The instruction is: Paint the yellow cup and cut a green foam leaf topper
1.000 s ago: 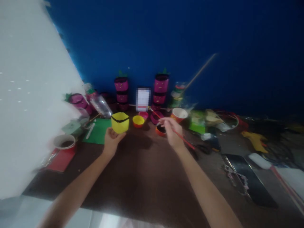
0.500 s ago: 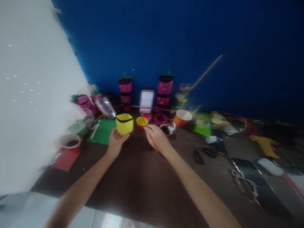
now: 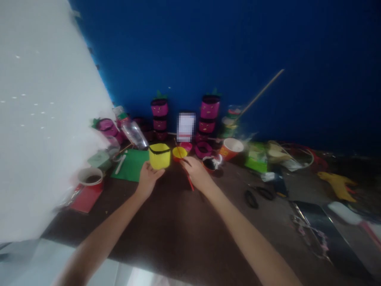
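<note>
Left fingers point(image 3: 145, 170) gripping yellow cup point(image 3: 160, 159) near base.

The dark brown tabletop point(image 3: 184, 234) carries a green sheet point(image 3: 131, 166) just left of the left grip point(image 3: 148, 179), with a red pad point(image 3: 87, 198) farther left. A yellow tub point(image 3: 183, 151) sits just beyond the right grip point(image 3: 195, 171); black-handled scissors point(image 3: 251, 198) and, farther off, a dark phone point(image 3: 335, 234) lie to its right.

Blue wall point(image 3: 190, 51) sits at the back, white wall point(image 3: 35, 159) with bright specks point(image 3: 43, 113) on the left, brown table point(image 3: 178, 234) below, all kinda dim.
</note>
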Demonstrator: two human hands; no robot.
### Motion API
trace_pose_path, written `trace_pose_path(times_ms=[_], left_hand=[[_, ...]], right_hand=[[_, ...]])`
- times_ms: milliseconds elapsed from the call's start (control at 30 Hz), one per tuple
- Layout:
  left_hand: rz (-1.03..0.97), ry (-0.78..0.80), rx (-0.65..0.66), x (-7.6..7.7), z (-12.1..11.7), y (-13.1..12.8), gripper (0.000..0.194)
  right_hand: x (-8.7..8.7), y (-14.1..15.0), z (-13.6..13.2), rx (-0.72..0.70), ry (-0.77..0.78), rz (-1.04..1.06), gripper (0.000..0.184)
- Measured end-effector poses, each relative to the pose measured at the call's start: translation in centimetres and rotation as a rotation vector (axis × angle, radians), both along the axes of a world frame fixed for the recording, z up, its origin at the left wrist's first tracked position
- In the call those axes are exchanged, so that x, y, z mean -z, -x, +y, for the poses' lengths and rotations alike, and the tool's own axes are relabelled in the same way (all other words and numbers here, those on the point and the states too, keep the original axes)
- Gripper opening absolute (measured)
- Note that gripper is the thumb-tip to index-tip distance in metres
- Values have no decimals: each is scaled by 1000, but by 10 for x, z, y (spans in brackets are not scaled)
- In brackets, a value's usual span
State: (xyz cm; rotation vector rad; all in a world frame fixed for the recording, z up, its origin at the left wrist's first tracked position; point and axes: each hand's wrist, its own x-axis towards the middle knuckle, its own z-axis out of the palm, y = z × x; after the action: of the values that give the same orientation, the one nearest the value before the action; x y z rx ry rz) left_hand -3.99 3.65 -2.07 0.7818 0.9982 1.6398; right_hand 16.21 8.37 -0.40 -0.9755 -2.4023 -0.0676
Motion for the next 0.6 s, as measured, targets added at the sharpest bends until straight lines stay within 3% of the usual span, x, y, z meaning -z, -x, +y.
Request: trace_pose_path(times_ms=[200, 467, 600], left_hand=[[1, 1, 1, 1, 0, -1, 54], [-19, -8, 16, 1, -1, -1, 54], [-44, -17, 20, -3, -2, -3, 50]], right_hand=[[-3, -1, 0, -2, 17, -43, 35], [-10, -6, -3, 8, 45, -37, 53], [-18, -15, -8, 54, 19, 16, 47]])
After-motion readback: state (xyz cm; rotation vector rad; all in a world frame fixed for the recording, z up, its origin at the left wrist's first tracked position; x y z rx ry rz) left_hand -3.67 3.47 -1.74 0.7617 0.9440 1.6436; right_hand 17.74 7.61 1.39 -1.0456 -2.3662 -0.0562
